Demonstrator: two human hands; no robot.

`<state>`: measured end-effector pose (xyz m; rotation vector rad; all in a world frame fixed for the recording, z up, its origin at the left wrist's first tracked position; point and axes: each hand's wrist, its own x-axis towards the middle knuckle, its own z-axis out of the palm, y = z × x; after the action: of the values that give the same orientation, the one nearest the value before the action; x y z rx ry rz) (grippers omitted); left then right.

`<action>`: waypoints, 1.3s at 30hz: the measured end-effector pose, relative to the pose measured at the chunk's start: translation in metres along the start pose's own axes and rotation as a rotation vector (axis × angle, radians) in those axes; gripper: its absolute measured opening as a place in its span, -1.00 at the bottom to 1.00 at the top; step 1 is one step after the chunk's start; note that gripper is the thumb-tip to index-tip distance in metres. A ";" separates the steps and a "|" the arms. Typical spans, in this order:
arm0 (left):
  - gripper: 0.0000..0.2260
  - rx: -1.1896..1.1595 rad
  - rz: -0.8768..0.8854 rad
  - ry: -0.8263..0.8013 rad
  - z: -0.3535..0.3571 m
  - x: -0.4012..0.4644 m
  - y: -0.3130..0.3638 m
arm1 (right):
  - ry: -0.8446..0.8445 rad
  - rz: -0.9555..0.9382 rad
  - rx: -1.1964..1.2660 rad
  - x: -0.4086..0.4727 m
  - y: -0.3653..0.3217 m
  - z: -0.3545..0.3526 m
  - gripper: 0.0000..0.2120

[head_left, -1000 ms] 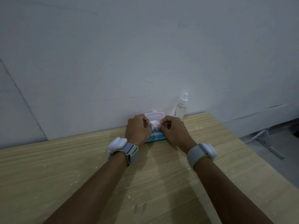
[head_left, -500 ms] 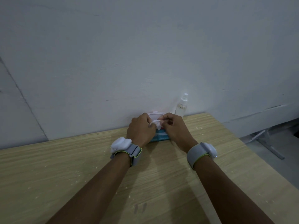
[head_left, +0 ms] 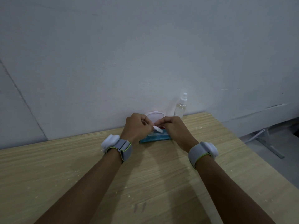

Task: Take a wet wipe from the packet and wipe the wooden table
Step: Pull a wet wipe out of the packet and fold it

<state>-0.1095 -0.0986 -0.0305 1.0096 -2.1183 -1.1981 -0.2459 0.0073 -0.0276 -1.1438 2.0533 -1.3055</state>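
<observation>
Pinching together, the left hand point(head_left: 137, 126) and right hand point(head_left: 174, 128) now lift the wet wipe point(head_left: 157, 129) higher from the packet point(head_left: 155, 139), nearly free for wiping the desk point(head_left: 64, 167).

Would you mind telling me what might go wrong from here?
Both hands, left hand and right hand, pinch the wipe, so the packet seems unheld and may lift with the pull. The bottle stands close by the right hand and could be knocked over.

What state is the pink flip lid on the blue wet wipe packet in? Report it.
Open. The pink flip lid stands raised behind the blue wet wipe packet, inner face showing, while both hands pinch a white wipe at the opening.
</observation>
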 end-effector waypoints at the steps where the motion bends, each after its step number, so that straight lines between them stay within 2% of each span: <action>1: -0.89 0.024 0.017 -0.017 0.000 -0.001 -0.001 | 0.012 0.029 0.037 0.001 0.000 0.000 -0.69; 2: -0.90 0.040 0.031 -0.036 0.000 -0.002 -0.002 | 0.015 0.039 0.021 0.003 0.001 0.000 -0.70; 4: -0.94 0.048 0.034 -0.075 0.000 -0.001 -0.004 | -0.005 -0.027 -0.175 0.003 0.006 0.000 -0.78; 6: -0.86 0.058 0.003 -0.087 -0.001 0.001 -0.004 | -0.042 -0.109 -0.368 0.001 0.010 -0.001 -0.86; 8: -0.87 0.062 -0.009 -0.084 -0.002 0.002 -0.003 | -0.042 -0.137 -0.431 0.002 0.014 0.000 -0.87; 11: -0.91 0.075 0.030 -0.058 -0.003 -0.002 -0.005 | -0.035 -0.147 -0.461 0.005 0.014 0.000 -0.91; 14: -0.82 0.127 0.078 -0.067 -0.004 -0.005 -0.007 | -0.031 -0.133 -0.498 0.007 0.015 0.003 -0.93; 17: -0.85 0.168 0.111 -0.071 -0.006 -0.006 -0.007 | -0.014 -0.131 -0.517 0.009 0.017 0.005 -0.94; 30: -0.78 0.249 0.204 -0.094 -0.004 -0.006 -0.011 | -0.021 -0.154 -0.517 0.007 0.011 0.010 -0.84; 39: -0.74 0.342 0.287 -0.127 -0.001 -0.008 -0.009 | 0.031 -0.160 -0.554 0.006 0.008 0.008 -0.85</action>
<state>-0.1008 -0.0952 -0.0387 0.7433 -2.5240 -0.7969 -0.2464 -0.0003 -0.0377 -1.5514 2.4721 -0.8335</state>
